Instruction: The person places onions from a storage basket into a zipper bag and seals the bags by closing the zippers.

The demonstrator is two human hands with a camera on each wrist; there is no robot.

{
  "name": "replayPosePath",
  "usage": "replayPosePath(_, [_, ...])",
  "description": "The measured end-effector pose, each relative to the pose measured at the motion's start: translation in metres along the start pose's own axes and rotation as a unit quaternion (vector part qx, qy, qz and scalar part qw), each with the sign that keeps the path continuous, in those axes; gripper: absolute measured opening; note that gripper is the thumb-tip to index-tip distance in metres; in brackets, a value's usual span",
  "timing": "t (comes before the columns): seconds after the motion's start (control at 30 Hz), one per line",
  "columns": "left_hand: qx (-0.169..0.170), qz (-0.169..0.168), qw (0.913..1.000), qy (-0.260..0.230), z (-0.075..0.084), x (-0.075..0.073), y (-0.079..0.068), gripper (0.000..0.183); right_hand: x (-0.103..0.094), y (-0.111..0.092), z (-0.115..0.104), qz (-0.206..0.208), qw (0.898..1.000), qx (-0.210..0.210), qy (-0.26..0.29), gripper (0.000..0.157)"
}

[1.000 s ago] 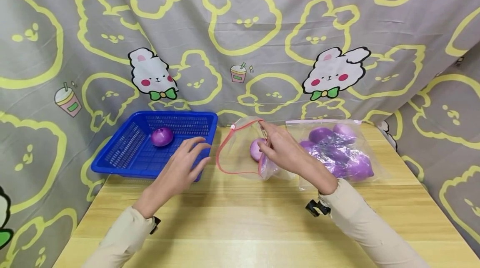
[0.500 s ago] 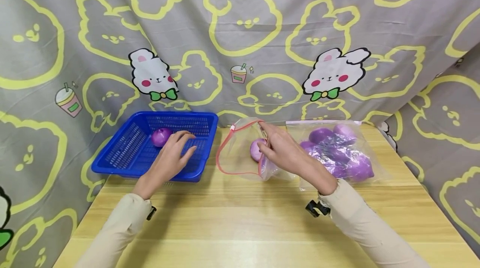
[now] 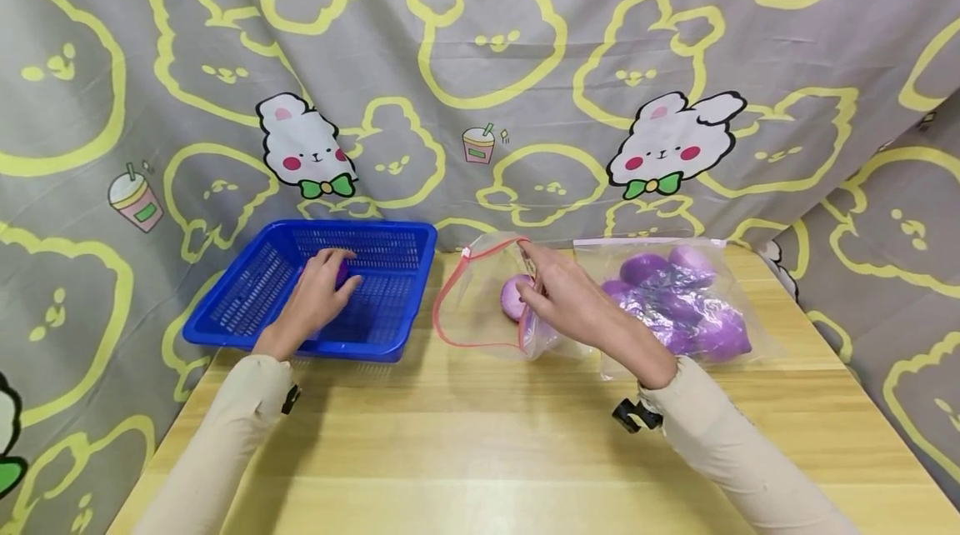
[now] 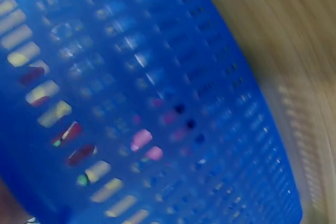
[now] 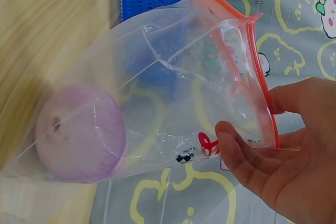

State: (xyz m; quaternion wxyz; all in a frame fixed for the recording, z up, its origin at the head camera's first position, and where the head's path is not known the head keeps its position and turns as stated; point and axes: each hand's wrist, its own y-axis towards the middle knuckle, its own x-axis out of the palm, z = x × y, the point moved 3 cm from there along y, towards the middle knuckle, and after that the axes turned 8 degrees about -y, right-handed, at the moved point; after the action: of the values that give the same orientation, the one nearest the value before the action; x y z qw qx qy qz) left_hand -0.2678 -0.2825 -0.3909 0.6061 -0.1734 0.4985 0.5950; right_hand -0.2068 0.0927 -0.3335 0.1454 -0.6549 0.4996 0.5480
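A purple onion [image 3: 342,273] lies in the blue plastic basket [image 3: 375,345], mostly hidden under my left hand [image 3: 317,295]. The left fingers reach over the onion with the thumb held apart. My right hand [image 3: 567,295] pinches the red-edged mouth of a clear zip bag [image 3: 472,314], which gapes toward the basket. Inside that bag rests one pale purple onion [image 5: 79,134], at the bottom end in the right wrist view. The left wrist view is filled by the blurred basket wall [image 4: 173,77], with pinkish patches showing through its slots.
A second clear bag [image 3: 738,285] holding several purple onions lies flat to the right, partly behind my right forearm. All of it stands on a light wooden table [image 3: 480,452], with a patterned grey curtain [image 3: 525,127] hanging close behind.
My left hand has moved left from the basket's right rim to above the onion inside, covering most of it. The right hand keeps its grip on the bag's mouth.
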Motion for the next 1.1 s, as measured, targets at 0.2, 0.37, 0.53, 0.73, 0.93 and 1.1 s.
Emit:
replayPosePath(0.2, [-0.048, -0.02, 0.9986, 0.008, -0.024, -0.001, 0.008, 0.044, -0.001, 0.0, 0.001, 0.0, 1.0, 0.0, 0.003, 0.064])
replayPosePath(0.37, [-0.075, -0.04, 0.996, 0.029, -0.042, -0.001, 0.01, 0.052, 0.0, 0.0, 0.002, -0.002, 1.0, 0.004, 0.006, 0.065])
replayPosePath(0.53, [-0.113, -0.09, 0.9884, 0.047, -0.057, -0.004, 0.009, 0.069, 0.001, 0.0, 0.002, -0.006, 1.0, 0.001, 0.013, 0.066])
replayPosePath(0.73, [-0.108, -0.152, 0.9813, 0.049, -0.069, -0.006, 0.009, 0.077, 0.001, 0.0, 0.003, -0.014, 1.0, 0.002, 0.017, 0.067])
replayPosePath(0.93, [-0.065, -0.135, 0.9877, 0.044, -0.062, -0.003, 0.016, 0.057, -0.001, -0.001, 0.005, -0.009, 1.0, 0.007, 0.012, 0.067])
replayPosePath(1.1, [-0.073, -0.156, 0.9832, 0.06, -0.06, 0.005, 0.016, 0.058, 0.002, -0.001, 0.006, -0.009, 1.0, 0.005, 0.022, 0.066])
